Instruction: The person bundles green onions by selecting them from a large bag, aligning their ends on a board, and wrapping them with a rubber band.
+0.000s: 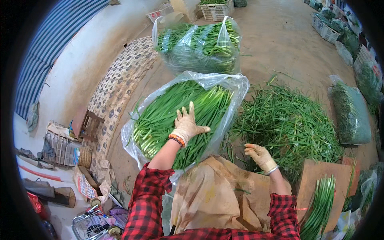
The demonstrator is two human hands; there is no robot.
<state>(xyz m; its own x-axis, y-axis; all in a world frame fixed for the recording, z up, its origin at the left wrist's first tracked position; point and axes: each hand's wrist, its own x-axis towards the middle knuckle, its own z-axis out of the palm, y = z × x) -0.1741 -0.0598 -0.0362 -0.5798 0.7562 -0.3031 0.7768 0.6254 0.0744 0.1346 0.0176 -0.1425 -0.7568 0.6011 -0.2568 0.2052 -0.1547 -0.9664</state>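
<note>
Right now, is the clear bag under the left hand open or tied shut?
Open. The clear bag's mouth is spread wide, green stalks lie exposed inside, and the left hand rests flat on them.

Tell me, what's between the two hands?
In the head view, the clear bag's edge and a brown cloth on the lap lie between the left hand, on the bagged greens, and the right hand.

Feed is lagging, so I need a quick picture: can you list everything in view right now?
clear bags of chives: two, green, centre and behind it
loose chive pile: one, green, on the floor at right
cardboard sheet: one, brown, lower right, with a chive bunch on it
white crates: several, along the far edge
wrapped bundle: one, green, far right
apron: one, tan, on lap
left hand: gloved, flat on the near bag's chives
right hand: gloved, empty, beside the pile
</note>
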